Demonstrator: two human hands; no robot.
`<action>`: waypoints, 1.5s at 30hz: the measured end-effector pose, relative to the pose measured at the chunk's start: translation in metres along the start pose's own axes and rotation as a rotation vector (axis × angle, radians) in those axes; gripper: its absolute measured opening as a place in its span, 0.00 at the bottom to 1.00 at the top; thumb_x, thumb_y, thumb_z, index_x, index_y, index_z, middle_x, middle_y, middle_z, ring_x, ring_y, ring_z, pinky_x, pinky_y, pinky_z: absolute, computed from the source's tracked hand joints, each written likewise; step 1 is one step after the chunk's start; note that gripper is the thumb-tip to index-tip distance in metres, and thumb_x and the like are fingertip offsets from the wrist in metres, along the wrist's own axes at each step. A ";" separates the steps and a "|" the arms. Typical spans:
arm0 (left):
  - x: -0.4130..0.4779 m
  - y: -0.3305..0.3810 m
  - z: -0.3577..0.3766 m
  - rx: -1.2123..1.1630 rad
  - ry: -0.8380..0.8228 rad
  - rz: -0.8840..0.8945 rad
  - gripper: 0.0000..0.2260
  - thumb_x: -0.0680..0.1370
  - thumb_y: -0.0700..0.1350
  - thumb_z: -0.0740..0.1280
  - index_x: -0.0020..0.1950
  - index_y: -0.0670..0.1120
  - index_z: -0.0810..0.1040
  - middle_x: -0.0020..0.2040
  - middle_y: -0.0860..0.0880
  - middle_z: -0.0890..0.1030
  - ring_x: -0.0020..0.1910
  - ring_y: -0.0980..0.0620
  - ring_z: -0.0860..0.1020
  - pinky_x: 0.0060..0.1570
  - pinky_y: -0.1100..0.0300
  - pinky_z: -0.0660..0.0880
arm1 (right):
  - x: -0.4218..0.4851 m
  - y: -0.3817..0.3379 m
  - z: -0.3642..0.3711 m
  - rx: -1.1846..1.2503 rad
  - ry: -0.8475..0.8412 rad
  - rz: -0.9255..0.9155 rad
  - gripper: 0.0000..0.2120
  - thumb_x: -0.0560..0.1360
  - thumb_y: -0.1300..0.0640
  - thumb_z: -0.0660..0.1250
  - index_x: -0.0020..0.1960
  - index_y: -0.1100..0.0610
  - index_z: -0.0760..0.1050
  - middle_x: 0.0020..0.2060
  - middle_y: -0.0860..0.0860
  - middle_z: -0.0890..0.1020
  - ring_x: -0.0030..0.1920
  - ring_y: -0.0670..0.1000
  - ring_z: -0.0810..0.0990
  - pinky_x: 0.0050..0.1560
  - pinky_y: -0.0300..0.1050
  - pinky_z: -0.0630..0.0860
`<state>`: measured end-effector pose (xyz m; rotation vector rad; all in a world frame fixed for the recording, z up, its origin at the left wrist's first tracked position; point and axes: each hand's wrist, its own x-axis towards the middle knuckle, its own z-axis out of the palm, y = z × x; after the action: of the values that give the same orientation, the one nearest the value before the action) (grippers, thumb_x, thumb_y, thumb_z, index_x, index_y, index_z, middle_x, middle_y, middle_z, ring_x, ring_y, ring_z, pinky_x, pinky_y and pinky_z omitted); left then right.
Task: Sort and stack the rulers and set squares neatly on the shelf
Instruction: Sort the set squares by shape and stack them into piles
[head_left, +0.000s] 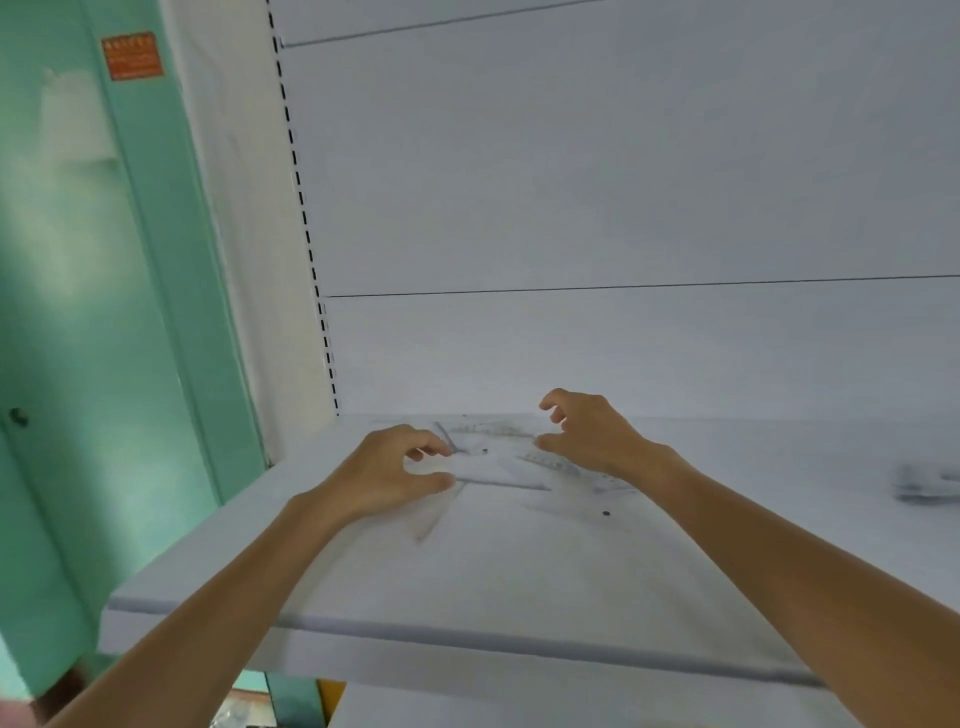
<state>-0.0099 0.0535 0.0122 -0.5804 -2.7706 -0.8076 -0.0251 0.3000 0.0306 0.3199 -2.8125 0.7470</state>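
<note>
Evidently left hand (395, 467) and right hand (589, 431) curl over the rulers (550, 461) mid-frame; grip unclear. Slide like shapes together; align edges.

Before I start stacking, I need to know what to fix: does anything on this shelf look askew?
Yes. The clear plastic rulers and set squares lie criss-crossed in a loose heap on the white shelf, between the left hand and the right hand. A blurred item lies apart near the right edge.
</note>
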 end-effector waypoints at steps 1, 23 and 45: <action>0.006 -0.003 -0.002 -0.006 -0.028 0.006 0.10 0.69 0.55 0.72 0.49 0.62 0.76 0.52 0.58 0.77 0.49 0.63 0.74 0.45 0.70 0.68 | 0.004 -0.002 0.004 -0.035 -0.017 0.043 0.24 0.72 0.51 0.68 0.65 0.56 0.68 0.59 0.54 0.75 0.58 0.53 0.74 0.58 0.47 0.72; 0.049 -0.022 0.024 0.081 0.005 0.178 0.10 0.76 0.49 0.64 0.57 0.51 0.78 0.55 0.51 0.77 0.56 0.52 0.74 0.57 0.53 0.71 | 0.017 -0.003 0.031 -0.313 0.153 -0.018 0.14 0.75 0.58 0.63 0.60 0.55 0.73 0.53 0.52 0.80 0.51 0.53 0.78 0.50 0.44 0.72; 0.051 -0.016 0.028 0.018 0.011 0.223 0.06 0.78 0.43 0.62 0.45 0.50 0.78 0.39 0.57 0.70 0.40 0.59 0.71 0.37 0.71 0.62 | 0.008 -0.018 0.034 0.050 0.470 -0.176 0.18 0.79 0.62 0.55 0.67 0.51 0.68 0.40 0.51 0.77 0.43 0.53 0.76 0.46 0.50 0.75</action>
<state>-0.0650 0.0729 -0.0039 -0.8599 -2.6380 -0.7322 -0.0335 0.2662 0.0122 0.3425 -2.2961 0.7413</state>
